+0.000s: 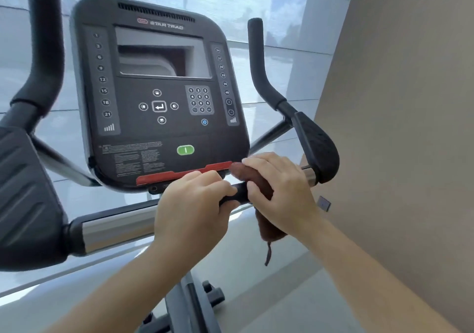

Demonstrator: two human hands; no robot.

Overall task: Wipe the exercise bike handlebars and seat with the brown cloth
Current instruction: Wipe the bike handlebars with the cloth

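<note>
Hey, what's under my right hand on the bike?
The brown cloth, draped over the black handlebar, its tail hanging below the right hand. The left hand grips the handlebar beside it. The stretch of handlebar beneath the cloth is covered and cannot be seen.

Bright daylight through the window [256, 12], soft shadows, slight overall blur, edges perhaps bowed by the wide lens

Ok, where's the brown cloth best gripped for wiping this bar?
At its fold over the black bar, from above. The brown cloth drapes across the round bar, tail hanging below, so a hand curled over the top, like the right hand, clamps it on.
</note>
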